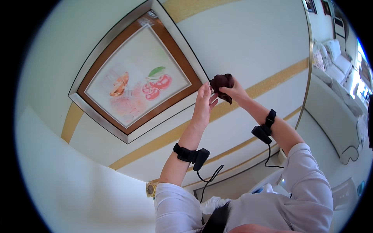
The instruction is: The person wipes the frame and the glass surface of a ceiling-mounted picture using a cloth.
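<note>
My right hand (pixel 233 91) grips a bunched dark brown cloth (pixel 222 84) at the lower right corner of a framed picture (pixel 194 84) on the wall. My left hand (pixel 204 100) is raised beside the cloth, close to the frame's edge, with its fingers apart; its fingertips are near the cloth, and whether they touch the frame is hard to tell. The picture shows red cherries and a green leaf inside a brown mat and a silver frame. A black strap with a small device and cable is on each forearm.
The wall (pixel 256 35) is pale with gold bands (pixel 262 87). A white sofa (pixel 335 113) stands at the right, with another sofa (pixel 339 62) beyond it. A small gold-rimmed round object (pixel 151 189) is low at the wall corner, and a white chair (pixel 345 192) is at the lower right.
</note>
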A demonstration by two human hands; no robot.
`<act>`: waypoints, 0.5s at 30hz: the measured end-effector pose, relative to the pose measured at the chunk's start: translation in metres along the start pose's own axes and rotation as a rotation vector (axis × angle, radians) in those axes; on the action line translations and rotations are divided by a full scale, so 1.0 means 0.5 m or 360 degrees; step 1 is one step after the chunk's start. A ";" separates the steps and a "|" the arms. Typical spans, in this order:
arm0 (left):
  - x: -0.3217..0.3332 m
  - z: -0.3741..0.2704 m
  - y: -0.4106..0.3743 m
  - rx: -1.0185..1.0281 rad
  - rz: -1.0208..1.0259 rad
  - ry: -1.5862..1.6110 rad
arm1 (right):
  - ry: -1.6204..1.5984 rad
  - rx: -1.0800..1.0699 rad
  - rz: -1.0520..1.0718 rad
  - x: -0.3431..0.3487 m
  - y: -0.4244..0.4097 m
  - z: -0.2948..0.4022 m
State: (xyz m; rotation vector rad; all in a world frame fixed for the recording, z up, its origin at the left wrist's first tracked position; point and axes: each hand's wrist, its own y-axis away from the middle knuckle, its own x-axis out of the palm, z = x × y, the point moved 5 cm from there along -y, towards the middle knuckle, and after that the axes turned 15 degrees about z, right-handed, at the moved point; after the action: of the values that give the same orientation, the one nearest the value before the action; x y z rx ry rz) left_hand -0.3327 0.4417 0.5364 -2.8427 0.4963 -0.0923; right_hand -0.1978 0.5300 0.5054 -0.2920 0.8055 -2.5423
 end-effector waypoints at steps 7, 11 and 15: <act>-0.011 -0.228 0.042 0.0608 0.0089 -0.0256 | 0.0973 -0.0631 -0.0081 0.041 -0.259 0.387; -0.017 -0.300 0.074 0.0691 0.0163 -0.0437 | 0.1216 -0.0904 -0.0178 0.107 -0.361 0.658; -0.103 -0.357 0.112 0.0695 0.0055 -0.0523 | 0.1622 -0.0578 -0.0290 0.180 -0.425 0.718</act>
State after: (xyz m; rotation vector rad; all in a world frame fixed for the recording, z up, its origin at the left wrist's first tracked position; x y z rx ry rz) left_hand -0.4179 0.3659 0.6935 -2.3578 0.3953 0.2405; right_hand -0.2345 0.4645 0.9256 0.9448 1.6495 -2.6153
